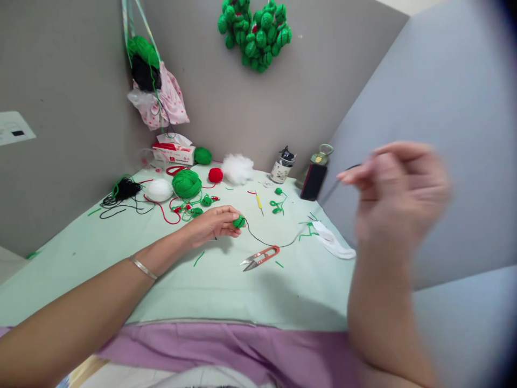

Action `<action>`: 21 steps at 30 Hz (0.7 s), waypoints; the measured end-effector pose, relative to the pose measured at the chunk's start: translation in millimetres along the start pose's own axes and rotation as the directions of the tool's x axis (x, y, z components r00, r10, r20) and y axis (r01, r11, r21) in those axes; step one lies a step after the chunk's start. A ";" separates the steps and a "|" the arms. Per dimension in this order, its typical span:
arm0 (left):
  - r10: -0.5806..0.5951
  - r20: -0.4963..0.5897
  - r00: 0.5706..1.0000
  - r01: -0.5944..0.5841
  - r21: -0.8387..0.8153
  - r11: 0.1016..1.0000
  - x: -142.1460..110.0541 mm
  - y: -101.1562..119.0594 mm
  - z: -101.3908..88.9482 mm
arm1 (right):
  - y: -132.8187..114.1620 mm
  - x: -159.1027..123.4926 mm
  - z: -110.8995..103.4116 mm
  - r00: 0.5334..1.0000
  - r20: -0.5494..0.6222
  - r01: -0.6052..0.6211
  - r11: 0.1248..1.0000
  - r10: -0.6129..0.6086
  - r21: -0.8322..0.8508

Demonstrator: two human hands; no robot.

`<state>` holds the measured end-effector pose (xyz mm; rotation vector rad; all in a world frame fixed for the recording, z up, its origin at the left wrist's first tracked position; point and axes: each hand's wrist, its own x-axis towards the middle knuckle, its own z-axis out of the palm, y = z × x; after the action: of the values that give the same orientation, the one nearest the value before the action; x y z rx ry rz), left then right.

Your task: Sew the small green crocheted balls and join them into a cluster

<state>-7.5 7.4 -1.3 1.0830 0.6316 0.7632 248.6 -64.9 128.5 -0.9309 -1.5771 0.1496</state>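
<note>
My left hand (216,223) reaches over the table and pinches a small green crocheted ball (238,221) between thumb and fingers. A black yarn (258,240) leaves the ball, sags across the tabletop and rises to the right. My right hand (398,188) is raised high at the right, blurred by motion, with its fingertips closed on the black yarn's far part. Whether a needle is also in those fingers cannot be made out. Orange-handled thread snips (262,257) lie on the cloth below the yarn, to the right of my left hand.
Green (187,184), white (159,190) and red yarn balls (215,175) sit at the back left, near a tissue box (173,152). A yellow crochet hook (259,200), phone (314,182), stuffing (238,168) and white cloth piece (333,241) lie beyond. Partitions enclose the table.
</note>
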 end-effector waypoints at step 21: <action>0.136 -0.013 0.991 -0.135 0.037 0.990 -1.9 3.2 -1.4 | 45.6 -59.9 73.9 0.864 0.491 0.360 0.822 -0.115 -0.441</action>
<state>-10.5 7.5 1.3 1.1631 0.5915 0.8814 201.4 -42.5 36.9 -1.1493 -2.2203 -0.2914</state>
